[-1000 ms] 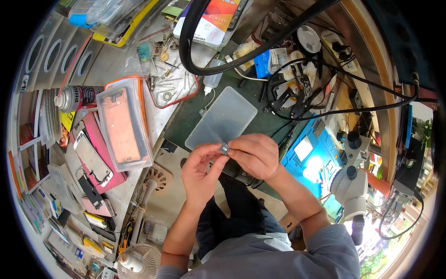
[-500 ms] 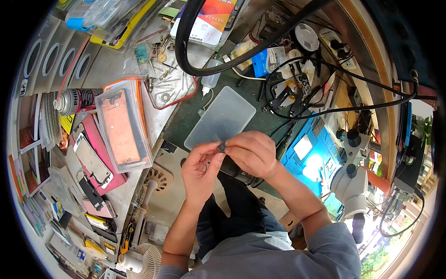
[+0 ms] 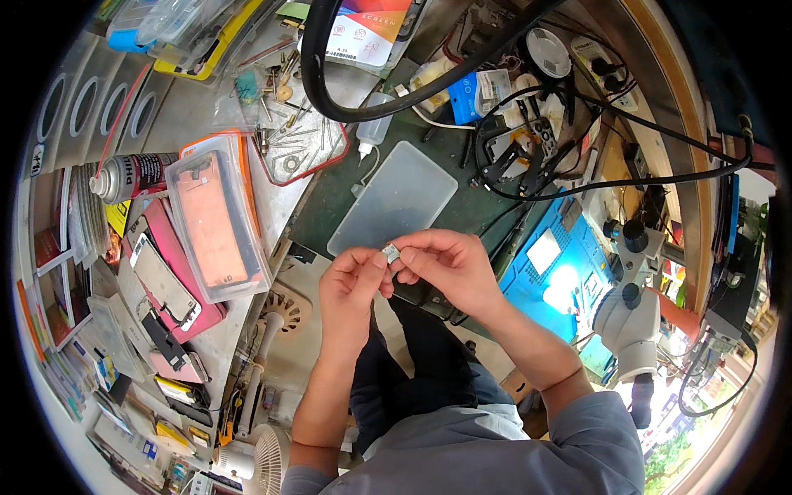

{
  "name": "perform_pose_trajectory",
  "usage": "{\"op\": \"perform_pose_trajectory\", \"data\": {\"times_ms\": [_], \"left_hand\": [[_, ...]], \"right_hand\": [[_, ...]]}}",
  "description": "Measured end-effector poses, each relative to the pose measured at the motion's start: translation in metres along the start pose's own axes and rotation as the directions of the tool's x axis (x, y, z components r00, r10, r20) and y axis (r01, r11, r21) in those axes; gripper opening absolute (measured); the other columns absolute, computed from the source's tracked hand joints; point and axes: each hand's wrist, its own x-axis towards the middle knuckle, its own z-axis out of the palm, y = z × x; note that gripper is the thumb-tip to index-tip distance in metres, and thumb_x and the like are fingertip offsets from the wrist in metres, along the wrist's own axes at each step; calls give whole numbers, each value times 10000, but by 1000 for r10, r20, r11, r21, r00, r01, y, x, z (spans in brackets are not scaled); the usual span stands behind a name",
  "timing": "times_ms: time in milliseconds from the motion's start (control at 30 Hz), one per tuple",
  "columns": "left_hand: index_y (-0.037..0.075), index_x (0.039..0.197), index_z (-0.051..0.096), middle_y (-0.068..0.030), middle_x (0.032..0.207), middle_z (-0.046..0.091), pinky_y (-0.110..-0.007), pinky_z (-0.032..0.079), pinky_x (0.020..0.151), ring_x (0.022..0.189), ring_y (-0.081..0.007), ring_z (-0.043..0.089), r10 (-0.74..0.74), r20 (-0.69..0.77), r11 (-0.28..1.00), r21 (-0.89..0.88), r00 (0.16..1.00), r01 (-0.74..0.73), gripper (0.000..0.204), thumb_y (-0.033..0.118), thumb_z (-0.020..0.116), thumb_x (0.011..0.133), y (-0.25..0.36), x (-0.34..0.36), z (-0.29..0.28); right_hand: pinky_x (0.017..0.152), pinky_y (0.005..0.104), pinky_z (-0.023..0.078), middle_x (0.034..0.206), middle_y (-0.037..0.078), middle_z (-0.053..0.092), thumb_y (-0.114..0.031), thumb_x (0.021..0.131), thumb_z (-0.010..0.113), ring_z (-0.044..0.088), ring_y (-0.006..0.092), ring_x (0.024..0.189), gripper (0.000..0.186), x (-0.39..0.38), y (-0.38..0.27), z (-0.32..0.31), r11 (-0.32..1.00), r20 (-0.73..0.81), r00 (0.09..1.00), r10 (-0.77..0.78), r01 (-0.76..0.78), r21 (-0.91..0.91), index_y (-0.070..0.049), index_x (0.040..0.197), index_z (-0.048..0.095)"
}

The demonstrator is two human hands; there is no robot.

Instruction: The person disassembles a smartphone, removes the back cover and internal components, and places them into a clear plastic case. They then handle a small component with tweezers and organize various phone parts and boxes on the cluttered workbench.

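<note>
Between the fingertips of both hands is a small, flat, silvery-grey rectangular piece (image 3: 391, 252); it is too small to tell its kind. My left hand (image 3: 353, 279) pinches it from the left, thumb on top. From the right, my right hand (image 3: 443, 262) grips its other side with thumb and forefinger. Just beyond the hands, a translucent plastic box (image 3: 400, 198) lies on the dark green mat (image 3: 334, 194). A squeeze bottle (image 3: 374, 125) with a thin nozzle rests past the box's far left corner.
To the right are a blue repair mat (image 3: 540, 272) under a bright light and a white microscope (image 3: 627, 326). A thick black cable (image 3: 312, 78) loops overhead. Leftward stand a clear case with a copper-coloured panel (image 3: 213, 227), a red-rimmed tray (image 3: 305, 161) of bits and a spray can (image 3: 132, 177).
The small piece has been turned: its dark side showed before, and a lighter silvery face shows now. My right hand has shifted slightly, its fingers lower and the thumb now on top.
</note>
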Motion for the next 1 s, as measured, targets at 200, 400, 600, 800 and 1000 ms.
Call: {"op": "perform_pose_trajectory", "data": {"times_ms": [200,400,600,800,1000], "left_hand": [[31,894,590,-25,726,580,-232,409,575,616,-93,511,54,-43,996,76,998,-51,109,131,617,930,-3,0,1],[39,849,576,-16,696,561,-228,404,570,601,-88,497,50,-28,994,102,998,-47,127,131,623,922,-2,-1,2],[50,825,562,-13,694,551,-231,395,566,595,-88,489,-1,-7,997,84,1000,2,151,150,616,925,-1,-1,2],[61,835,552,-3,699,526,-242,395,565,604,-92,485,-90,13,996,-6,996,90,159,178,607,927,2,-2,3],[58,868,561,-8,705,550,-236,393,560,598,-88,498,-211,87,961,-164,974,223,143,180,593,936,3,0,-2]], "right_hand": [[733,233,535,918,75,692,-117,961,588,640,92,796,226,2,3,-1,999,-2,1000,-9,9,-43,53,1100,644],[670,220,515,821,36,666,-148,958,599,614,74,730,202,5,6,-3,990,-12,1000,10,-11,-144,36,1023,651],[561,209,441,705,3,613,-175,930,624,553,50,638,199,7,3,-8,974,16,998,56,-51,-220,20,919,665],[531,199,409,673,-7,593,-211,924,622,526,50,595,225,6,-2,-7,981,22,990,140,-135,-139,-2,862,677],[497,187,377,651,-18,581,-249,916,623,504,43,557,257,7,-4,-8,968,39,967,250,-250,-21,-15,831,687]]}}
